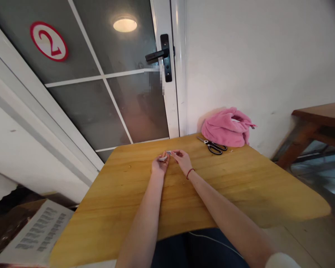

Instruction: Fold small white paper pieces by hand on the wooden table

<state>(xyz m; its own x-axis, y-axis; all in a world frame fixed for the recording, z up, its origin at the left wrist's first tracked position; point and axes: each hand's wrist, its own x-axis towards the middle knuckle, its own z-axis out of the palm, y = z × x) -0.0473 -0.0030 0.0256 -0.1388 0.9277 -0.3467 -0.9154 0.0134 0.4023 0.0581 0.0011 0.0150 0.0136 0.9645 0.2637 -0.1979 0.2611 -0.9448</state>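
Detail is scant where the left hand (159, 165) and the right hand (183, 159) come together over the far half of the wooden desk (120, 201). The small white piece (163, 158) in the left hand is partly covered by the fingers, and its kind is too small to tell. Beside it, a tiny greyish piece (169, 153) sits between the hands; whether the two pieces are joined cannot be made out.

The left fingers are loosely curled, palm turned up, around the white piece. The right fingers are pinched nearly together at the greyish piece, their lower ones folded and mostly out of sight. A red bracelet (190, 173) circles the right wrist; the pale sleeve (281, 260) on that arm is cut off at the bottom edge.

Right of the hands lie black-handled scissors (209, 143), just beside a pink plush bundle (225, 128) whose pale contents barely show. A pixelated patch blurs the door (108, 108) below its black handle (166, 57). At lower left, the carton (35, 234) is cropped and its print illegible.
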